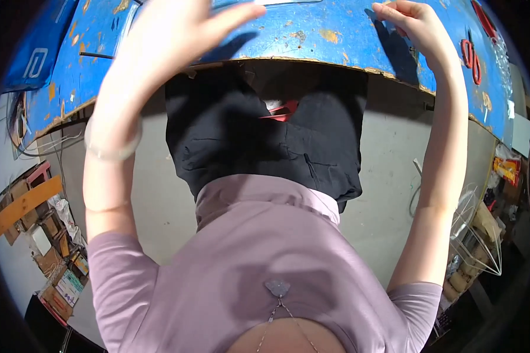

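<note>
Over the far left part of the blue worktable [277,41], my left hand [174,29] stretches its thumb out to the right. Its other fingers lie beyond the upper edge of the picture. My right hand [412,20] is raised over the table's right side, its fingers curled and the tips pinched together. Whatever may be between those tips is too small to make out. A flat pale strip [291,2] shows at the top edge between the hands. Beside my left wrist a thin black rod [96,55] sticks out.
Red-handled scissors [471,62] and another red-handled tool [484,20] lie right of my right hand. A blue bag [38,53] is at the far left. Cluttered boxes [56,253] stand low on the left, a wire rack [480,235] low on the right. The table's front edge [312,60] is worn.
</note>
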The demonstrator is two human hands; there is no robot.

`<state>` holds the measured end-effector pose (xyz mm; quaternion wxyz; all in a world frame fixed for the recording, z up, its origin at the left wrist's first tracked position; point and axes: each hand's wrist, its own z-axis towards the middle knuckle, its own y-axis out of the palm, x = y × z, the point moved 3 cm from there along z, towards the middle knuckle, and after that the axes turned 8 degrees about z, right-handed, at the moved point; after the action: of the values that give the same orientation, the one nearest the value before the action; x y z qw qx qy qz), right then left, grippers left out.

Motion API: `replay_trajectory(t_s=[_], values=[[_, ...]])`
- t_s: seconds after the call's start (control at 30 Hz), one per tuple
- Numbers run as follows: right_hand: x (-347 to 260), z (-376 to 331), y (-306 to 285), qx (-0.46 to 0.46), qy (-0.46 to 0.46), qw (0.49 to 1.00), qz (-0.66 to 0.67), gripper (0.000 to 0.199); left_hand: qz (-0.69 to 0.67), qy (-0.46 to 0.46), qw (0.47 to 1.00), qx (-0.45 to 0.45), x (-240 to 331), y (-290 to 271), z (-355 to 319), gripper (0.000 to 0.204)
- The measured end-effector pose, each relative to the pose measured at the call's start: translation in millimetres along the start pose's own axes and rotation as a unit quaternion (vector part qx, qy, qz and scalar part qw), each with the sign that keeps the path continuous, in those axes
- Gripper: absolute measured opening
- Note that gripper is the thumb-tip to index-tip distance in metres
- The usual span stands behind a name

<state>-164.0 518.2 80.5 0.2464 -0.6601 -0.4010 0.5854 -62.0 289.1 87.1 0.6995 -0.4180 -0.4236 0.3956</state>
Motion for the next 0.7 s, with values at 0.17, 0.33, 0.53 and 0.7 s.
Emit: replay_trajectory(t_s=[0.17,0.33,0.53,0.7], values=[[6.1,-3.8,7.9,0.000,-0.102,0.993,0.052,0.027,0.025,-0.032,0.990,-0.135,-0.5,13.5,21.9,0.032],[15.1,-9.3,7.3,0.014,-0.099,0.993,0.059,0.027,-0.059,-0.019,0.962,-0.266,-9.8,22.5,37.3,0.024],[13.1,-11.2,10.6,-0.014,-0.081,0.992,0.091,0.025,-0.431,0.224,0.851,-0.199,-72.1,60.6,28.6,0.021],[24.8,-9.5,9.9,-0.029,-0.067,0.993,0.093,0.025,0.044,-0.188,0.921,-0.337,10.5,14.3,45.7,0.020]])
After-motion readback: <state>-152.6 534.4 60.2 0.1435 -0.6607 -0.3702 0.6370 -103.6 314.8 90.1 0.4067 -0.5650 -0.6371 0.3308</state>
